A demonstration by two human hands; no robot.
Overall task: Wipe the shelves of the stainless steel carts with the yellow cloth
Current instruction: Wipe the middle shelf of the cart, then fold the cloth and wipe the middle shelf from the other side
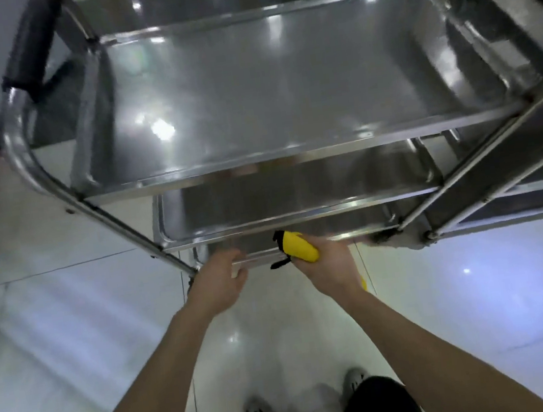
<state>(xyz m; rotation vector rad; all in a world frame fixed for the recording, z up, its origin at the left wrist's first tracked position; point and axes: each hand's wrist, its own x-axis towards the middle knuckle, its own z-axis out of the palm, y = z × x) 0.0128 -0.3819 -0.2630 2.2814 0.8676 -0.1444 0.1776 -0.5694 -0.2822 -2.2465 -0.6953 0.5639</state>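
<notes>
A stainless steel cart stands in front of me with three stacked shelves: a top shelf (pixel 281 83), a middle shelf (pixel 279 198) and a bottom shelf (pixel 328 229) seen only at its front strip. My right hand (pixel 333 263) grips a bunched yellow cloth (pixel 297 245) with a black loop, at the bottom shelf's front edge. My left hand (pixel 219 281) holds that front rim (pixel 256 259) just left of the cloth, fingers curled over it.
The cart's black-gripped handle (pixel 31 40) rises at the upper left. A second steel cart (pixel 518 204) stands close on the right. Glossy white floor tiles (pixel 73 335) surround the carts; my shoes (pixel 353 380) are below.
</notes>
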